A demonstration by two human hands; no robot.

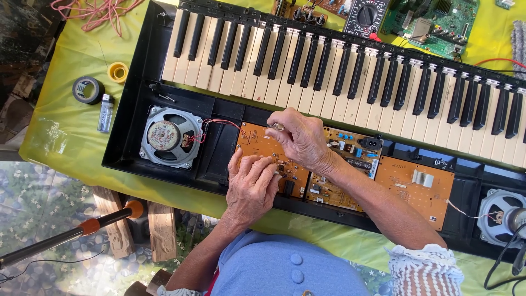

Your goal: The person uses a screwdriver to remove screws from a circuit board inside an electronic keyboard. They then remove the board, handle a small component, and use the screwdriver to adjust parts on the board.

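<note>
The left hand [251, 186] is lying nearly flat, fingers close together, pressing down on the orange board [263, 143] inside the opened keyboard [350, 71]. Just beyond it, the right hand [298, 137] is pinching a small shiny part [277, 126] at the board's far edge. I'd be keeping that board pinned steady and minding the red wires [222, 123] running left toward the speaker [169, 136].

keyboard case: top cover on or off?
Off. The keyboard lies with its circuit boards and left speaker bare, and both hands, left hand and right hand, rest on the boards.
</note>
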